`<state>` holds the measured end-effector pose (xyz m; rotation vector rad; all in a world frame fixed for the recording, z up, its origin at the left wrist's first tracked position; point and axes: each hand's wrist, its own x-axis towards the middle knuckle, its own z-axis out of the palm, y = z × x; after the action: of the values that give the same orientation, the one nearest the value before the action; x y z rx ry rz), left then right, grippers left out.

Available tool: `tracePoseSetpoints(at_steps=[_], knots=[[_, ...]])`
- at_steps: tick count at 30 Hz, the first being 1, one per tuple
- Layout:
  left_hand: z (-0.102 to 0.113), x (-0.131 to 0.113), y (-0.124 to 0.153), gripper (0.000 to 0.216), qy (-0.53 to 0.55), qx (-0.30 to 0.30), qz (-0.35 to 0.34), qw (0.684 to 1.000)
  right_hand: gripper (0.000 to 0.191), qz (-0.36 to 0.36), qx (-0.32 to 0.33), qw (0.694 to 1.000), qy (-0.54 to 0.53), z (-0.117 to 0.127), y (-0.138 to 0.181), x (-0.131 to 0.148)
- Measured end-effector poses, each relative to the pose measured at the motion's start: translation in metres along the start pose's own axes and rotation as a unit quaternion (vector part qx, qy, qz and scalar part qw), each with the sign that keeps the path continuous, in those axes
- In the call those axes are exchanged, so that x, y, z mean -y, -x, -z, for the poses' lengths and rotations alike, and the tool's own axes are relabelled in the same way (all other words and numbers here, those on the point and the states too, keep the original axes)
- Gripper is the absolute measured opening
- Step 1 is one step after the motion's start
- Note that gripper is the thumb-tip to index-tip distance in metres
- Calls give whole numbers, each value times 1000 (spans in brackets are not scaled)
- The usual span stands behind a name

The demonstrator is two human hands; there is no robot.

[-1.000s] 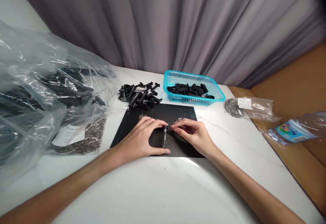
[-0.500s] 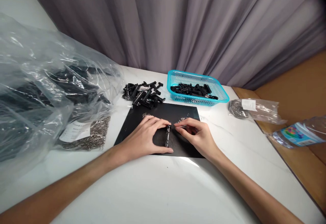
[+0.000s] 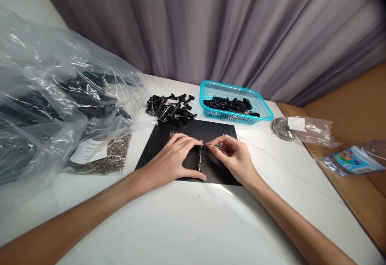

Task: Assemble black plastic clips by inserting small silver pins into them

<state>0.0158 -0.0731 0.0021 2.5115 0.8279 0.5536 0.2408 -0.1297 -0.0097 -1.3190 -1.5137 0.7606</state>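
On a black mat [image 3: 217,130] lies a slim black plastic part [image 3: 199,159], held upright-lengthwise between thumb and fingers of my left hand [image 3: 173,160]. My right hand [image 3: 233,156] sits just right of it, fingers pinched at the part's top end on a small silvery metal piece [image 3: 219,146]. A little heap of more metal pieces [image 3: 173,133] lies on the mat beyond my left hand.
A pile of black plastic parts [image 3: 171,109] and a turquoise basket [image 3: 262,108] with more parts stand behind the mat. Large clear bags [image 3: 54,96] and a bag of metal pieces [image 3: 116,158] fill the left. A small bag [image 3: 298,130] and a bottle [image 3: 356,158] lie right.
My hands have stayed on the black part. My right fingers have drawn closer to its top end with the small metal piece. The view has shifted slightly.
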Motion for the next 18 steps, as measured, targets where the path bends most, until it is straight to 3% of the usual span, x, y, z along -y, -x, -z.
tracePoseSetpoints(at_steps=[10,18], knots=[[-7,1,-2,83,-2,-20,18,1000,16,0,-44,998,-45,-17,-4,1],[-9,0,-3,79,-7,-37,16,999,13,22,-69,997,30,-23,0,3]])
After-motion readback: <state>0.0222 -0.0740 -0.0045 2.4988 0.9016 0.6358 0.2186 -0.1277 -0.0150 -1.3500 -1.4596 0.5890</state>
